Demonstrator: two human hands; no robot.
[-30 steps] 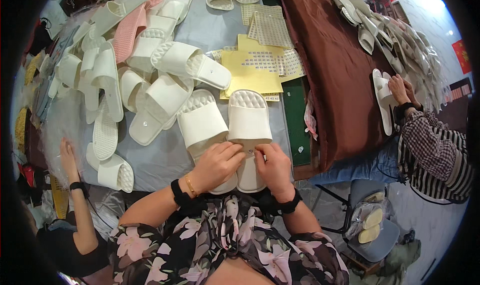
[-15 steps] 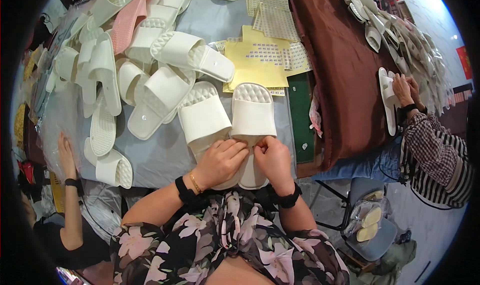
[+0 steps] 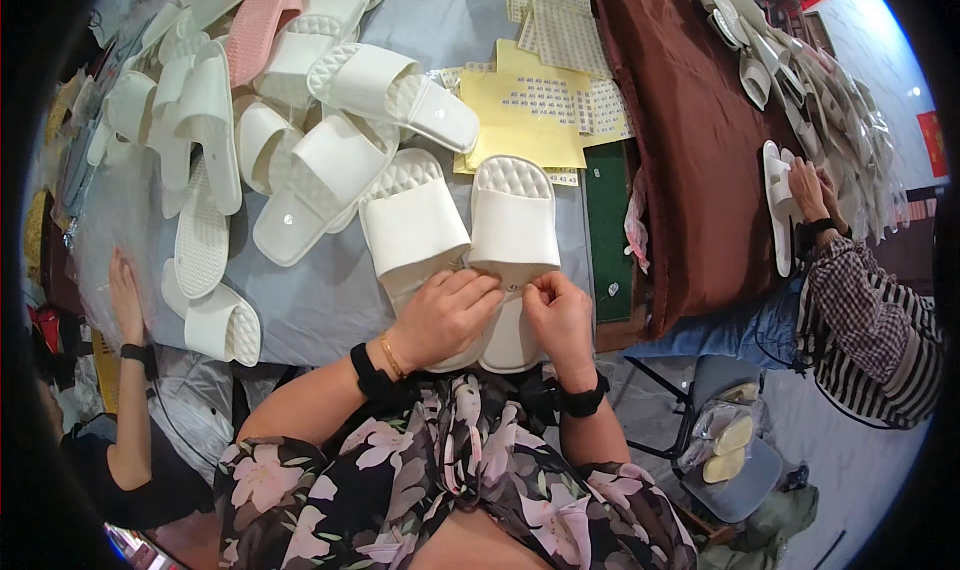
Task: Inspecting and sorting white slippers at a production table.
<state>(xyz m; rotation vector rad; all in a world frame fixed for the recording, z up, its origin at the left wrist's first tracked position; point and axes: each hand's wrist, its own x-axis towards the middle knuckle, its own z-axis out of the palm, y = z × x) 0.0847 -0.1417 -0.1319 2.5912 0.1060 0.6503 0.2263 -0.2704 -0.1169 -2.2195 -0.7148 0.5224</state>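
Together, left hand (image 3: 445, 315) and right hand (image 3: 560, 315), fingers curled, pinching white slippers (image 3: 465, 230)

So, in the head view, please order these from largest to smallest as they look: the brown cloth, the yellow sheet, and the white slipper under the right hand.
1. Brown cloth, clearly the largest.
2. Yellow sheet.
3. White slipper under the right hand.
The sheet and slipper look close in size; the slipper lies nearer the camera and is partly covered, so their order is unsure.

White slippers (image 3: 470, 220): matt foam-like plastic, quilted straps, dimpled insoles. Sticker sheets (image 3: 525, 110): yellow paper. Brown cloth (image 3: 680, 150): faint satin sheen. Tabletop (image 3: 330, 290): smooth grey covering noted.
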